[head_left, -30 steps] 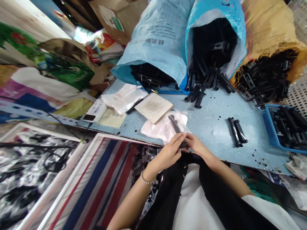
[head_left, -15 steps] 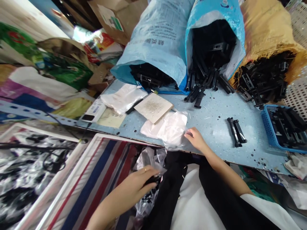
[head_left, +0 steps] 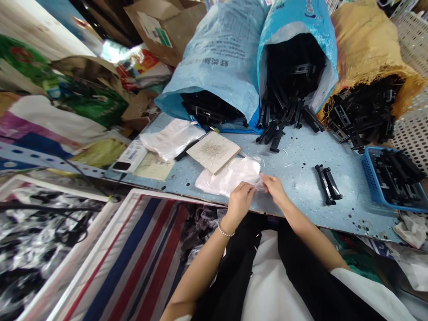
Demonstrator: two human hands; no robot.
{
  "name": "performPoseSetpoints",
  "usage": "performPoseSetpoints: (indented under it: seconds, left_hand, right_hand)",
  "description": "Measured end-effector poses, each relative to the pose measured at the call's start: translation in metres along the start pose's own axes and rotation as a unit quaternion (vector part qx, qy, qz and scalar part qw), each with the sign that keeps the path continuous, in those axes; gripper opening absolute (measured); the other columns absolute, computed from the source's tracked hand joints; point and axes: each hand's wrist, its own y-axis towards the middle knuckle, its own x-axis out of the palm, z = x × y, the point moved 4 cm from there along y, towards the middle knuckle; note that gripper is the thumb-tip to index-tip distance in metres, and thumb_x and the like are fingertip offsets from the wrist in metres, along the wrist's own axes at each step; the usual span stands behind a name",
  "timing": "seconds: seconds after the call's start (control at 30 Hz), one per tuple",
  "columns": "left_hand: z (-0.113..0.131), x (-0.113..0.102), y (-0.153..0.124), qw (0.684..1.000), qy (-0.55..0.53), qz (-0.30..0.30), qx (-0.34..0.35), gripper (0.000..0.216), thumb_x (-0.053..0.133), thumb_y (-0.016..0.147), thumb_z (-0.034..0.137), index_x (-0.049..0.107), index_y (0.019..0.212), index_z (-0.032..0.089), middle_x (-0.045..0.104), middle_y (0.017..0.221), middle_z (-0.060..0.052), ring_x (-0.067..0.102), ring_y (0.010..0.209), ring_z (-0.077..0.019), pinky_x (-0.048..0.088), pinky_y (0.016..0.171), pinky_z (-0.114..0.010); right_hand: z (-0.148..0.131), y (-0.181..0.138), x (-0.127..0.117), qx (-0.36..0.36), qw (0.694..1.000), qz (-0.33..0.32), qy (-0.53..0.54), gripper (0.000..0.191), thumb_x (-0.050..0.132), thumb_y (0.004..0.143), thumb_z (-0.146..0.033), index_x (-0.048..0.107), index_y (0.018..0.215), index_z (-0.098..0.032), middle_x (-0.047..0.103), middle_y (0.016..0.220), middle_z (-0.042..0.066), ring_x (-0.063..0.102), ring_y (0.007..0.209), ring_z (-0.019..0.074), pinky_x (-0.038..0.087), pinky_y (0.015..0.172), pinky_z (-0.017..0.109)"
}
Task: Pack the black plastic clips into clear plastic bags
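Observation:
A stack of clear plastic bags [head_left: 230, 175] lies at the table's near edge, partly under a square board [head_left: 214, 150]. My left hand [head_left: 241, 198] is closed in a pinch at the near right corner of the stack, on the edge of a plastic bag. Close beside it, my right hand [head_left: 272, 185] pinches the same bag edge with thumb and fingers. To the right, two black plastic parts [head_left: 328, 183] lie side by side on the blue table [head_left: 290, 196].
Two blue sacks [head_left: 217, 58] [head_left: 297, 22] and a yellow sack [head_left: 368, 44], open towards me, spill black parts at the back. A blue basket [head_left: 371, 178] of black parts stands right. Below left is a striped bag [head_left: 133, 258] on a white frame.
My left hand has come up from the bagged items below the table to the plastic bags, beside my right hand. My right hand has stayed near the stack's right edge.

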Motion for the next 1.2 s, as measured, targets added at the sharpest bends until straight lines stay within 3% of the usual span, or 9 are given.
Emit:
performPoseSetpoints:
  seconds: [0.2, 0.47, 0.6, 0.7, 0.77, 0.87, 0.97, 1.1, 1.2]
  left_hand:
    - [-0.025, 0.005, 0.015, 0.965, -0.199, -0.041, -0.167, 0.024, 0.070, 0.075, 0.040, 0.065, 0.074, 0.017, 0.057, 0.059, 0.004, 0.051, 0.055, -0.0115, 0.041, 0.055, -0.024]
    - [-0.009, -0.012, 0.016, 0.976, -0.205, 0.001, -0.070, 0.009, 0.060, 0.084, 0.028, 0.058, 0.083, 0.019, 0.066, 0.086, -0.003, 0.065, 0.072, -0.0137, 0.055, 0.070, -0.028]
    - [0.011, -0.003, 0.009, 0.991, -0.025, -0.050, 0.121, 0.021, 0.049, 0.087, 0.015, 0.068, 0.089, 0.020, 0.066, 0.095, -0.007, 0.065, 0.088, -0.0173, 0.055, 0.081, -0.031]
    - [0.015, 0.003, 0.008, 0.991, 0.019, -0.043, 0.124, 0.016, 0.053, 0.088, 0.019, 0.069, 0.094, 0.020, 0.065, 0.094, -0.006, 0.064, 0.077, -0.0150, 0.055, 0.073, -0.028]
    - [0.016, 0.005, 0.010, 0.994, 0.017, -0.038, 0.101, 0.013, 0.055, 0.089, 0.021, 0.068, 0.093, 0.020, 0.066, 0.093, -0.005, 0.064, 0.076, -0.0144, 0.055, 0.071, -0.027]
    - [0.019, 0.005, 0.014, 0.994, 0.002, -0.040, 0.102, 0.022, 0.049, 0.091, 0.016, 0.071, 0.092, 0.020, 0.066, 0.099, -0.006, 0.066, 0.092, -0.0169, 0.055, 0.082, -0.030]
    - [0.019, 0.001, 0.014, 0.993, -0.003, -0.052, 0.103, 0.028, 0.046, 0.092, 0.014, 0.073, 0.100, 0.020, 0.066, 0.109, -0.008, 0.066, 0.103, -0.0184, 0.054, 0.091, -0.033]
    - [0.015, -0.008, 0.011, 0.995, 0.031, -0.048, 0.081, 0.040, 0.048, 0.090, 0.012, 0.064, 0.126, 0.020, 0.061, 0.129, -0.013, 0.068, 0.090, -0.0161, 0.057, 0.087, -0.035]
    - [0.020, -0.011, 0.007, 0.991, 0.045, -0.052, 0.111, 0.056, 0.047, 0.088, 0.006, 0.052, 0.141, 0.023, 0.054, 0.141, -0.014, 0.068, 0.099, -0.0173, 0.058, 0.089, -0.034]
  right_hand:
    - [-0.004, -0.018, -0.009, -0.025, 0.995, -0.096, -0.008, 0.043, 0.070, 0.074, -0.060, 0.063, 0.085, -0.019, 0.059, 0.067, -0.003, 0.048, 0.057, 0.0108, 0.033, 0.050, 0.022]
    - [-0.012, -0.022, -0.038, -0.103, 0.960, -0.032, -0.260, 0.027, 0.058, 0.087, -0.046, 0.062, 0.078, -0.021, 0.062, 0.073, -0.001, 0.054, 0.068, 0.0162, 0.040, 0.064, 0.028]
    - [-0.030, -0.049, -0.110, -0.149, 0.909, 0.101, -0.377, 0.036, 0.057, 0.090, -0.047, 0.064, 0.115, -0.022, 0.064, 0.117, 0.012, 0.058, 0.105, 0.0270, 0.046, 0.086, 0.039]
    - [-0.031, -0.078, -0.184, -0.068, 0.803, 0.282, -0.520, 0.063, 0.068, 0.081, -0.040, 0.054, 0.134, -0.011, 0.052, 0.134, 0.028, 0.047, 0.123, 0.0423, 0.041, 0.095, 0.054]
    - [-0.022, -0.092, -0.217, -0.006, 0.794, 0.311, -0.522, 0.067, 0.068, 0.079, -0.038, 0.052, 0.135, -0.005, 0.056, 0.126, 0.030, 0.051, 0.117, 0.0436, 0.043, 0.092, 0.055]
    - [-0.005, -0.102, -0.218, 0.019, 0.916, 0.223, -0.332, 0.051, 0.061, 0.082, -0.047, 0.062, 0.119, -0.011, 0.066, 0.104, 0.019, 0.062, 0.096, 0.0323, 0.050, 0.078, 0.043]
    - [0.003, -0.107, -0.170, 0.050, 0.998, 0.022, -0.027, 0.048, 0.066, 0.077, -0.055, 0.066, 0.106, -0.017, 0.069, 0.088, 0.009, 0.066, 0.077, 0.0231, 0.048, 0.060, 0.030]
    - [-0.010, -0.119, -0.099, 0.118, 0.957, -0.223, 0.142, 0.054, 0.078, 0.071, -0.050, 0.066, 0.114, -0.018, 0.071, 0.082, 0.006, 0.065, 0.063, 0.0163, 0.042, 0.047, 0.021]
    - [-0.017, -0.118, -0.069, 0.140, 0.926, -0.292, 0.196, 0.049, 0.074, 0.079, -0.049, 0.065, 0.115, -0.016, 0.073, 0.097, 0.011, 0.065, 0.059, 0.0130, 0.040, 0.044, 0.019]
